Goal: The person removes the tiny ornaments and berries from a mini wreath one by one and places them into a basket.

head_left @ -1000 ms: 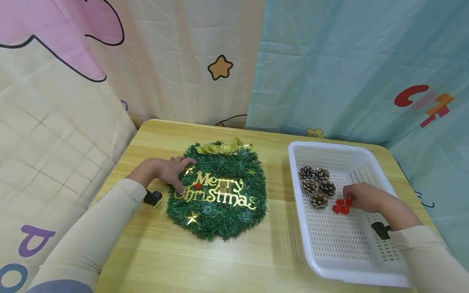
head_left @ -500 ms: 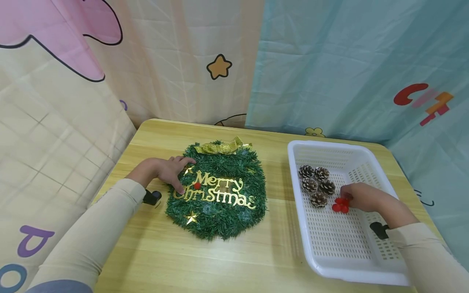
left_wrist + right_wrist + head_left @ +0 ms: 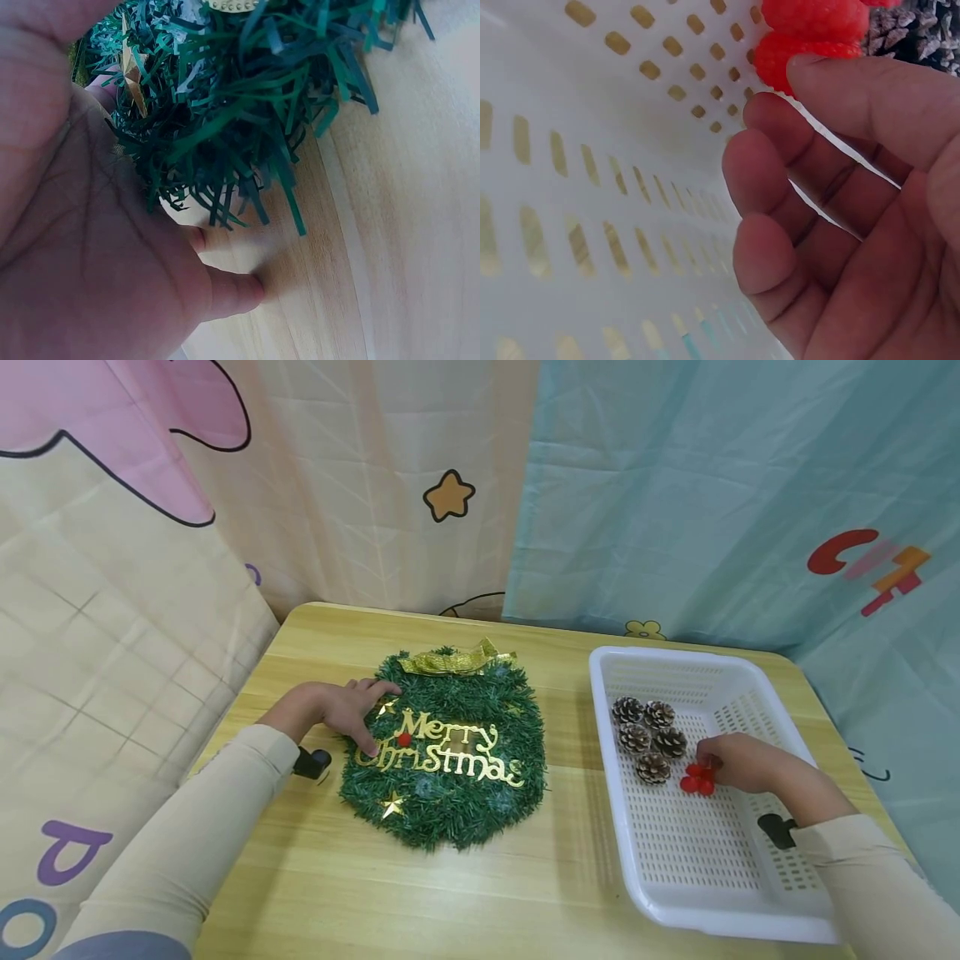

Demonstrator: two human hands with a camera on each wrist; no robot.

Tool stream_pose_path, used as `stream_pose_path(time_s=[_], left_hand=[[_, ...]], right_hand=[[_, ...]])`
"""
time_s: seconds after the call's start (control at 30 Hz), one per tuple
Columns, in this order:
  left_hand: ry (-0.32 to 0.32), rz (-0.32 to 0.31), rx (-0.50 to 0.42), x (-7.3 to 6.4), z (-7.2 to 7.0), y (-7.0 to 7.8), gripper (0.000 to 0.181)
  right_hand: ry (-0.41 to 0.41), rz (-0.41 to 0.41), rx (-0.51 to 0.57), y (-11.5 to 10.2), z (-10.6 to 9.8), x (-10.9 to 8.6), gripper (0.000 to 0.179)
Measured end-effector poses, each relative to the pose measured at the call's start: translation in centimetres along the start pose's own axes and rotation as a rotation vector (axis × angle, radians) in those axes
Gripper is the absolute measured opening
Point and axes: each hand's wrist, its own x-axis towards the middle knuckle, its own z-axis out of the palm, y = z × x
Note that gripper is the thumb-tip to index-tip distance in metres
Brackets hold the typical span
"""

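My left hand (image 3: pixel 352 708) rests at the left edge of a green tinsel wreath (image 3: pixel 465 818), its thumb by the gold "Merry Christmas" lettering (image 3: pixel 442 760). In the left wrist view, the wreath's strands (image 3: pixel 240 127) lie against the palm, and a fingertip (image 3: pixel 244 292) touches the table. A red berry (image 3: pixel 405 740) sits on the lettering. My right hand (image 3: pixel 742 762) is inside the white basket (image 3: pixel 637 860), pinching one of several bumpy, raspberry-like red berries (image 3: pixel 697 781). In the right wrist view, the thumb presses a berry (image 3: pixel 787 64) and the other fingers are curled.
Several frosted pine cones (image 3: pixel 652 768) lie in the basket, left of the berries. A gold ribbon bow (image 3: pixel 450 662) tops the wreath, and gold stars (image 3: pixel 392 806) dot it. The wooden table (image 3: pixel 450 910) is backed by printed curtains (image 3: pixel 637 502).
My right hand has shifted slightly left over the red berries, covering more of them, and the berries sit closer together. My left hand and the wreath have stayed put.
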Motion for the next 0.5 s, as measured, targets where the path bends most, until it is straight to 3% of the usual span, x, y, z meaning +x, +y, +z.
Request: stream_pose_path(time_s=[0.37, 0.5], left_hand=[[-0.002, -0.008, -0.002, -0.1, 0.0, 0.0, 0.112], [-0.004, -0.012, -0.002, 0.0, 0.0, -0.1, 0.112]], right_hand=[[-0.005, 0.010, -0.004, -0.4, -0.9, -0.1, 0.017], [0.015, -0.022, -0.008, -1.0, -1.3, -0.2, 0.019]])
